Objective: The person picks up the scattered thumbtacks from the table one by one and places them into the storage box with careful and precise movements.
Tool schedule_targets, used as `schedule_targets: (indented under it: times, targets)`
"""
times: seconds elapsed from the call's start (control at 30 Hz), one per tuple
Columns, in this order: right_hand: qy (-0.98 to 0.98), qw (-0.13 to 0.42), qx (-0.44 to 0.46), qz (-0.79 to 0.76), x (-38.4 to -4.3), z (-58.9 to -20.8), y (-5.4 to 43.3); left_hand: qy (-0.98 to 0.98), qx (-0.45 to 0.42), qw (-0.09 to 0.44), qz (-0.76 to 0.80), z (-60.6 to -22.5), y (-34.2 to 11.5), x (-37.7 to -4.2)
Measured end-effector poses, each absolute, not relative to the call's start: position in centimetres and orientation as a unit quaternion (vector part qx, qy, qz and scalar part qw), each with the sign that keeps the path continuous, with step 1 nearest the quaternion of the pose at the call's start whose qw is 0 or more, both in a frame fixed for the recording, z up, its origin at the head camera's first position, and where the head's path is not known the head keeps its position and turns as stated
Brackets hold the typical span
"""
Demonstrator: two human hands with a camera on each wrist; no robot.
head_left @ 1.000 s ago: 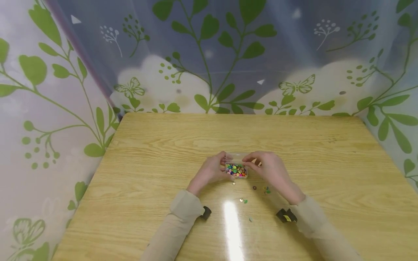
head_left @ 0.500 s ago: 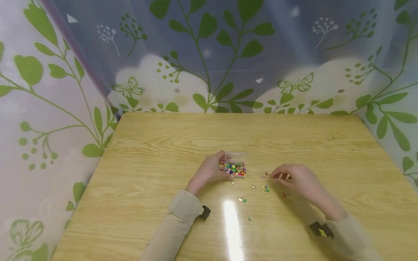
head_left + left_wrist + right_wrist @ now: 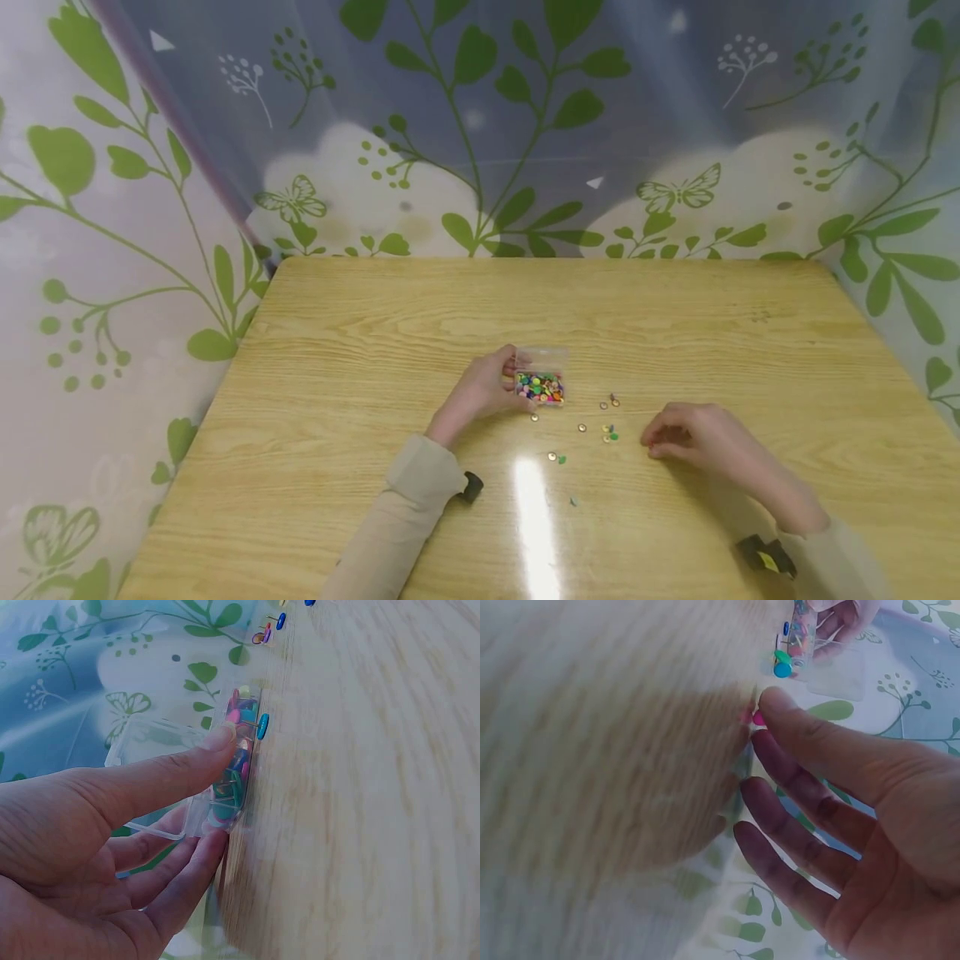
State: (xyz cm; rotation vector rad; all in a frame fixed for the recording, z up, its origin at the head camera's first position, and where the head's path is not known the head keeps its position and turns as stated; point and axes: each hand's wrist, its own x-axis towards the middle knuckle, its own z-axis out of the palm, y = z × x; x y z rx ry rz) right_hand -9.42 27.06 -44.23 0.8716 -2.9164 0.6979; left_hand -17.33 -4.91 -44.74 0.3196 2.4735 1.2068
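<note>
In the head view, my left hand [image 3: 483, 387] grips a small clear plastic box [image 3: 542, 360] by its left side, its hinged lid tilted back. Colourful thumbtacks [image 3: 536, 386] fill the box. The left wrist view has the thumb [image 3: 176, 769] along the box's near side and the fingers at the far side, close to a blue tack [image 3: 263, 726]. To the right, my right hand [image 3: 708, 437] is low over the table. Its thumb and index fingertips pinch a pink thumbtack [image 3: 759, 718] at the table surface, in the right wrist view.
Several loose thumbtacks lie between the hands, among them a green one [image 3: 613, 437], a metal-backed one [image 3: 582, 427] and one nearer the front [image 3: 573, 502]. The wooden table [image 3: 375, 333] meets a leaf-patterned curtain [image 3: 525, 125] at its back edge.
My right hand has gone from the box's lid, past the loose tacks, rightward and nearer to the pink tack, which it now holds at its fingertips. The left hand stays on the box.
</note>
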Motion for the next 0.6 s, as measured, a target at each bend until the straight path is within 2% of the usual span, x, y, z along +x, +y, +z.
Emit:
schedule_targets:
  times: [0.13,0.37,0.6]
  targets:
    - [-0.929,0.029,0.295,0.221,-9.6,-44.4,26.9,0.875,0.116,0.185,0.432,-44.8,-4.9,-17.3]
    - [-0.941,0.002,0.255,0.224,-10.6,-43.5,25.4,0.878,0.124,0.179,0.426,-44.7,-5.0,-17.3]
    - [-0.945,0.047,0.239,0.219,-11.8,-42.3,22.7,0.880,0.128,0.175,0.422,-44.6,-5.0,-17.3]
